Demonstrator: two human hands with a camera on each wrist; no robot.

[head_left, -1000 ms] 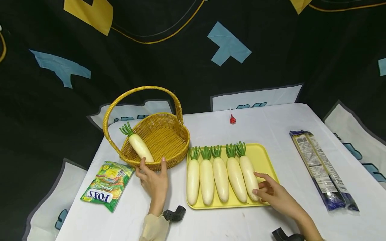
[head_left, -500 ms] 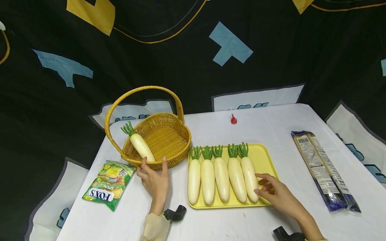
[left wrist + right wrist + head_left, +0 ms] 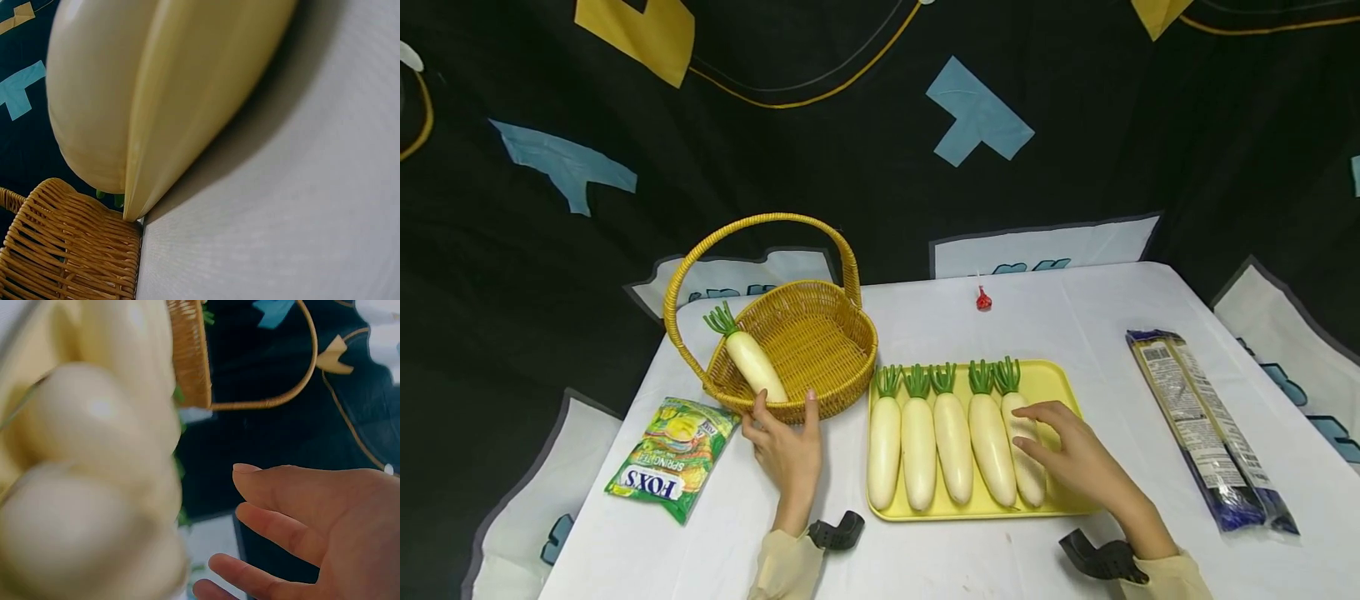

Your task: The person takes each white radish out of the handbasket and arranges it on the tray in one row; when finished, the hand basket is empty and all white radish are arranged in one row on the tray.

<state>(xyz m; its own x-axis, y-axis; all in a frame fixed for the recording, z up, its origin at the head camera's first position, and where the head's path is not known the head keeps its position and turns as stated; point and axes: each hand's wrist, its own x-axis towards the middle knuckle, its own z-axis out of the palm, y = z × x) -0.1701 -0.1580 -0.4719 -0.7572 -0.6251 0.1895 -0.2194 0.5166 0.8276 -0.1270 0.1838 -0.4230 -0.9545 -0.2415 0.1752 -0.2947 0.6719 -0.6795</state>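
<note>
My left hand (image 3: 791, 458) is at the front of the yellow wicker basket (image 3: 842, 398), its thumb and forefinger spread apart with the tips at the rim. Inside that basket one white radish (image 3: 756, 364) with green stalks leans on the left side. On a yellow tray (image 3: 1057, 392), several more white radishes (image 3: 952, 446) lie side by side, stalks pointing away. Over the rightmost radish (image 3: 1028, 483) hovers my right hand (image 3: 1078, 454), thumb and forefinger apart. In the right wrist view, the fingers (image 3: 275, 528) hold nothing. The left wrist view shows no hand, only basket weave (image 3: 69, 250), tray and radish close up.
Left of the tray, a green Fox's sweets bag (image 3: 673, 458) lies before the basket. A long clear-and-blue packet (image 3: 1206, 433) lies at the right. Behind the tray is a small red object (image 3: 983, 300). A black curtain (image 3: 850, 167) hangs behind the white table (image 3: 925, 558).
My right hand has risen off the side of the rightmost radish and moved slightly up and left over it. My left hand stays at the basket rim.
</note>
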